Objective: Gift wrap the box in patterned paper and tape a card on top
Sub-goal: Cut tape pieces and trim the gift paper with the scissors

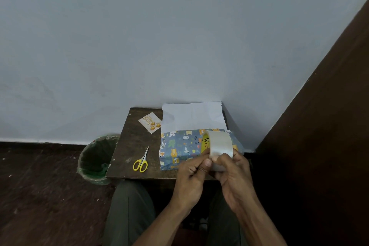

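Both my hands on the tape roll, above the half-wrapped box.

My right hand point(235, 173) curls round the tape roll point(218, 147) from below; my left hand point(191, 173) pinches at its rim, thumb pressed on the tape, perhaps on the loose end; the box point(179, 149) lies on the table point(131, 142) in patterned paper point(191, 116), white flap open behind; card point(150, 122) and scissors point(141, 161) lie apart, left.

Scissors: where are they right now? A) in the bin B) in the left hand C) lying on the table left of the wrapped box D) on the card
C: the scissors lie on the table, left of the wrapped box; both hands hold the tape roll.
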